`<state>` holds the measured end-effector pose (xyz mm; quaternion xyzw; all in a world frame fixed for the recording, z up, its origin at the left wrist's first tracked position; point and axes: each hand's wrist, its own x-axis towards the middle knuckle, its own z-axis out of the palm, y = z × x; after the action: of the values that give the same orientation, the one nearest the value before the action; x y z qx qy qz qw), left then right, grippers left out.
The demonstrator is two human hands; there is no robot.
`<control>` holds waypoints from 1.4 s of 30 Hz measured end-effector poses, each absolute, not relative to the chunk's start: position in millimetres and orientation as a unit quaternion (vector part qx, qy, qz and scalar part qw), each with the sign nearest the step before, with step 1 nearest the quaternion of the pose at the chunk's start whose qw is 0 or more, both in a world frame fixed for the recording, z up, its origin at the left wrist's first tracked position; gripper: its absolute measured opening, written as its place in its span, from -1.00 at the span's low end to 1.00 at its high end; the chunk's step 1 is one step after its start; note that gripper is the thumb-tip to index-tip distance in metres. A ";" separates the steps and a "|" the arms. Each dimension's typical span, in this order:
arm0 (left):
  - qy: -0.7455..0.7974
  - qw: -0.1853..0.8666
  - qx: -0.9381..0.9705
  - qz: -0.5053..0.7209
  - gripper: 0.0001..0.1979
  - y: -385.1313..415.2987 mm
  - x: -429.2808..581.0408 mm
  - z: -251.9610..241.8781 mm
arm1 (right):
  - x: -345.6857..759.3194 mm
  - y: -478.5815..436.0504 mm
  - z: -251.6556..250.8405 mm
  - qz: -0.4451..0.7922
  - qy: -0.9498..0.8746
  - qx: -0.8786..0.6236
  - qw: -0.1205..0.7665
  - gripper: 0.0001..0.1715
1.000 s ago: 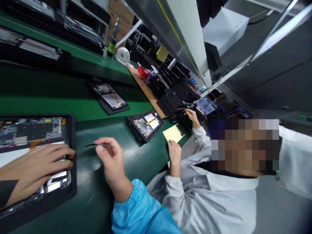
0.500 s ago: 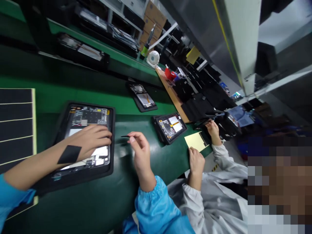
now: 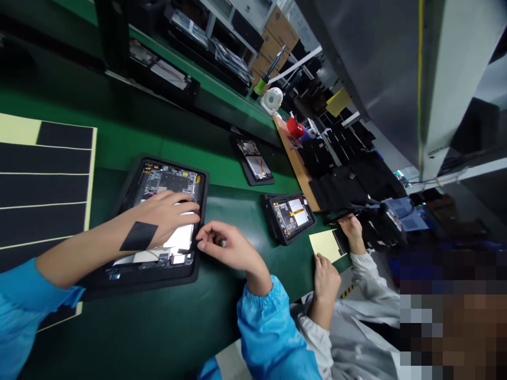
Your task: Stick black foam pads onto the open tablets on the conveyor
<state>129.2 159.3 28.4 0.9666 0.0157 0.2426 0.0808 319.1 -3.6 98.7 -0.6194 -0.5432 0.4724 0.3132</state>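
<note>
An opened tablet with bare circuit board and white battery lies in a black foam tray. My left hand rests over its middle, fingers stretched out and lying flat. Stuck on my left wrist is a black square patch. At the tablet's right edge, my right hand has thumb and forefinger pinched together. The thin black strip seen in that pinch earlier is now mostly hidden against the dark tray edge.
A sheet of black adhesive pads on yellow backing lies at left. More opened tablets sit to the right and behind. A co-worker's hands hold a yellow sheet. A small white fan stands at the back.
My right hand has moved left to the tablet's right edge, bringing the thin black strip there. My left hand stays on the tablet. The whole view has shifted.
</note>
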 end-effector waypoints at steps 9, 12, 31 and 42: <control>-0.116 0.229 0.938 0.232 -0.56 146.3 134.8 37.3 | 352.0 -19.5 116.6 0.439 -0.479 -0.629 0.426 -0.48; -0.092 0.200 0.949 0.224 -0.57 145.2 136.5 34.3 | 349.2 -21.0 116.9 0.447 -0.474 -0.628 0.426 -0.51; -0.022 0.166 0.955 0.245 -0.49 150.4 137.0 32.1 | 340.8 -18.7 113.8 0.453 -0.462 -0.631 0.427 -0.46; 0.078 0.075 0.954 0.280 -0.55 155.0 88.7 22.2 | 341.3 -21.4 113.7 0.438 -0.447 -0.624 0.468 -0.44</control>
<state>88.7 155.0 22.2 0.9540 0.0777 0.2797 0.0748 341.3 -21.4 113.7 -0.6243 -0.4472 0.4378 0.4675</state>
